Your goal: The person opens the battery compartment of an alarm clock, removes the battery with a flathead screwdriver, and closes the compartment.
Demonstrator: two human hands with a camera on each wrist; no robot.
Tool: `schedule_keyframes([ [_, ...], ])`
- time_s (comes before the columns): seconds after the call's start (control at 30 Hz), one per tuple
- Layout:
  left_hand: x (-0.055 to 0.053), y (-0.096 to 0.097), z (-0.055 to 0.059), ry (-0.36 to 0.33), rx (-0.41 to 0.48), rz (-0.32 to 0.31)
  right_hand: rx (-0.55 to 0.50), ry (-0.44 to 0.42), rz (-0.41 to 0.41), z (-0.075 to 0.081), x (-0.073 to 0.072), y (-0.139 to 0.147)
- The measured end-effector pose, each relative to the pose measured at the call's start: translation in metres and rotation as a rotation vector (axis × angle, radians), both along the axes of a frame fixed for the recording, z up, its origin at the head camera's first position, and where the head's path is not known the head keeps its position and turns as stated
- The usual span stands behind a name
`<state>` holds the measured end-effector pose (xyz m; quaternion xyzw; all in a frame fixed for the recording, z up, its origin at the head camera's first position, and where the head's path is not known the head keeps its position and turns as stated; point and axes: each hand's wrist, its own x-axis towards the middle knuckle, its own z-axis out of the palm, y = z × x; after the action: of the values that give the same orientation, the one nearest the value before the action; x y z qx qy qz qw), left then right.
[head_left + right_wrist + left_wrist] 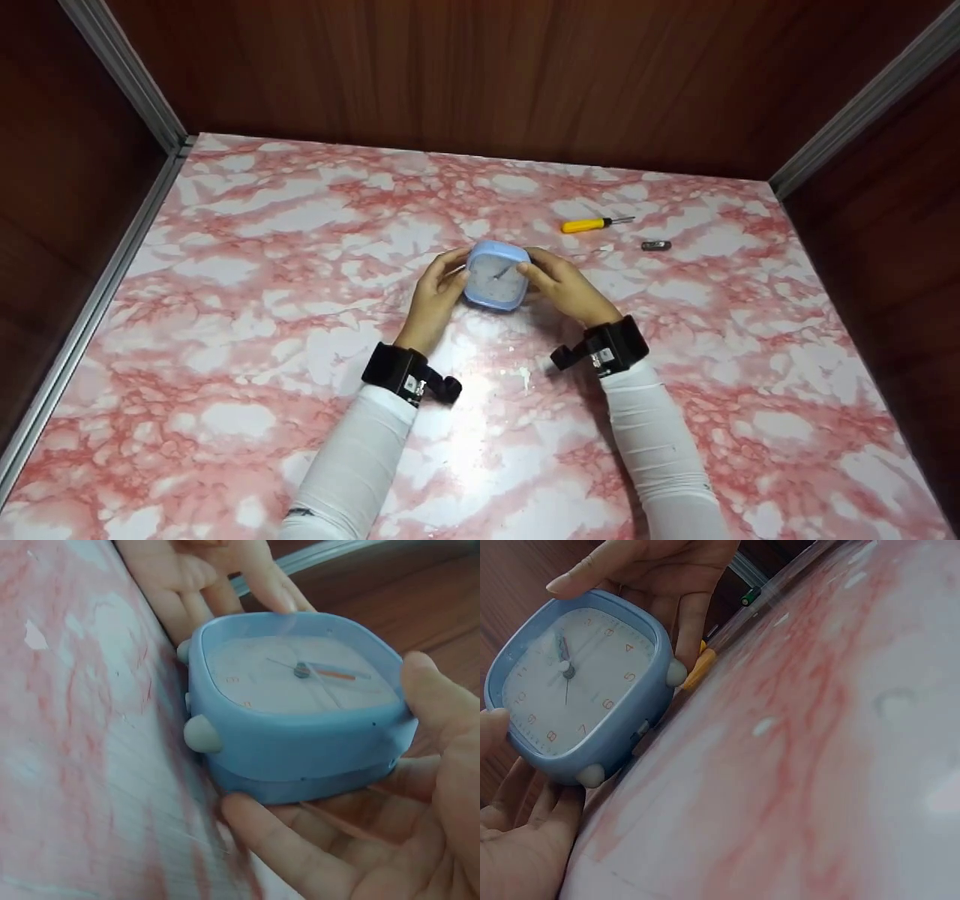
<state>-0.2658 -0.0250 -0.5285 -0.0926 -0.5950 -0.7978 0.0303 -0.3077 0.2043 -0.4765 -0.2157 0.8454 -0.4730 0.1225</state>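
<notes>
A light blue alarm clock [496,279] with rounded corners is held between both hands, its white face turned up. My left hand [438,296] grips the left side, thumb at the front rim and fingers behind. On the opposite side my right hand [566,285] holds it, thumb on the front edge and fingers beneath. In the left wrist view the clock [577,682] shows orange numerals, dark hands and two pale rounded feet. From the right wrist view, the clock's [300,742] blue side wall is visible, with fingers under the back.
A yellow-handled screwdriver [585,226] lies beyond the right hand. To its right is a small dark battery [656,245], which looks green-ended in the left wrist view. The pink-and-white marbled tabletop [247,337] is bounded by dark wooden panels [480,75].
</notes>
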Motion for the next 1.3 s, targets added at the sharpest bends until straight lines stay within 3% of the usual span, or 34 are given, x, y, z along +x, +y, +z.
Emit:
schedule_keyframes([
  [0.43,0.0000,0.0010,0.0008,-0.003,-0.080,0.003,-0.225,-0.164,-0.270,0.0024,0.0034,-0.0079],
  [0.73,-0.0019,0.0030,0.0016,-0.040,-0.130,0.030,-0.239,-0.034,-0.301,-0.0008,0.0024,-0.0069],
  [1.1,-0.0011,0.0037,0.0002,-0.055,-0.160,0.022,-0.243,-0.131,-0.316,0.0000,0.0022,-0.0068],
  [1.3,-0.0013,0.0036,0.0016,-0.066,-0.219,0.021,-0.181,-0.074,-0.287,-0.0033,-0.0003,-0.0065],
])
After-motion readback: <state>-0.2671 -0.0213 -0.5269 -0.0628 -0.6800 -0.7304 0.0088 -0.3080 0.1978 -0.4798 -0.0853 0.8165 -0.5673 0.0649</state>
